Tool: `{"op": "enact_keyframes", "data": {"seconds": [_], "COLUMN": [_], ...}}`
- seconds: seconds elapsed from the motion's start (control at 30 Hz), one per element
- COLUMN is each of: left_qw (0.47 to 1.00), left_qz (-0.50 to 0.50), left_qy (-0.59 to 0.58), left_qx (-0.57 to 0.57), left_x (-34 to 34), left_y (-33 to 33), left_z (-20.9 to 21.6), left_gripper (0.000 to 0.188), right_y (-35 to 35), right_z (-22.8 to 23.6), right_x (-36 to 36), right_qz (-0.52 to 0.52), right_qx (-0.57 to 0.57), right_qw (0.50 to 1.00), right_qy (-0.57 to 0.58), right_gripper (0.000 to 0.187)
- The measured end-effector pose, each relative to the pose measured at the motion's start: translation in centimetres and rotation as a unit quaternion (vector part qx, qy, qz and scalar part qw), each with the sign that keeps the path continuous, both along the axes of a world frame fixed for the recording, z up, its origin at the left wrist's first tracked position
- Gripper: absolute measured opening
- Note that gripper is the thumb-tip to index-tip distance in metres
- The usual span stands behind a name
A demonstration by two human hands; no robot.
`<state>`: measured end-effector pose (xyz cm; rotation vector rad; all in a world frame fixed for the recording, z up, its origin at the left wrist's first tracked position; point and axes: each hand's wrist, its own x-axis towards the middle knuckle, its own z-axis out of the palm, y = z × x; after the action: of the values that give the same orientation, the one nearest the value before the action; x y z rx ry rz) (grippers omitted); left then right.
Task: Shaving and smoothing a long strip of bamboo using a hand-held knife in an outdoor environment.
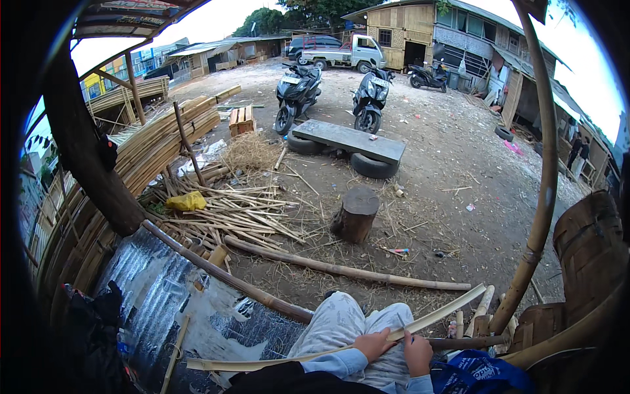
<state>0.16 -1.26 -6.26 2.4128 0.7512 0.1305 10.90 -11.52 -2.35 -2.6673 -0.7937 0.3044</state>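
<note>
Long, pale split-bamboo strip (pixel 453 308) lies aslant across the lap in grey-white trousers (pixel 333 322)

The strip's long axis runs from lower left to upper right. Its left end points out over the crinkled silver foil sheet (pixel 157 269); its right end, raised higher in view, points toward the short round bamboo pieces (pixel 482 306) beside the person's right. A bowed stretch passes along the pale blue left sleeve (pixel 335 363).

The bare left hand (pixel 373 345) is curled on the strip, gripping it right of its midpoint, over the thighs. The bare right hand (pixel 418 354) is just beside it, farther right, closed around the hidden handle of a knife with a thin grey blade (pixel 399 320), which angles up and left across the strip. The strip passes just ahead of this fist; whether its fingers touch the bamboo, I cannot tell. A bright blue bag (pixel 482 375) lies near the right wrist.
</note>
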Motion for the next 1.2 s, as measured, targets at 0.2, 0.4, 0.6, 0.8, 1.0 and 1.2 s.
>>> {"op": "enact_keyframes", "data": {"seconds": [0.2, 0.4, 0.6, 0.8, 1.0, 1.2], "left_qw": [0.998, 0.997, 0.997, 0.998, 0.997, 0.998], "left_qz": [0.017, 0.027, 0.022, 0.027, 0.014, 0.016], "left_qy": [0.057, 0.066, 0.071, -0.014, 0.060, 0.033], "left_qx": [0.017, 0.018, -0.002, 0.055, 0.038, 0.042], "left_x": [-0.8, 0.5, -0.2, -0.3, 0.0, -0.1], "left_y": [0.5, 0.1, 0.3, -0.4, -0.7, -0.7], "left_z": [2.1, 1.7, 1.7, 1.8, 2.8, 2.2], "left_gripper": [0.050, 0.052, 0.047, 0.038, 0.036, 0.033], "right_y": [1.7, 0.0, 0.5, 0.5, -0.1, -0.1], "right_z": [0.2, -0.9, -0.3, 1.1, 1.3, -1.0], "right_x": [0.5, 1.1, 0.1, -0.8, 1.1, -1.0], "right_qz": [0.005, -0.028, -0.006, 0.038, -0.002, 0.079], "right_qx": [0.003, 0.021, 0.037, 0.080, 0.072, 0.071], "right_qw": [1.000, 0.999, 0.998, 0.995, 0.997, 0.993], "right_qy": [-0.001, 0.015, 0.044, 0.044, -0.017, -0.045], "right_gripper": [0.050, 0.052, 0.053, 0.050, 0.047, 0.048]}}
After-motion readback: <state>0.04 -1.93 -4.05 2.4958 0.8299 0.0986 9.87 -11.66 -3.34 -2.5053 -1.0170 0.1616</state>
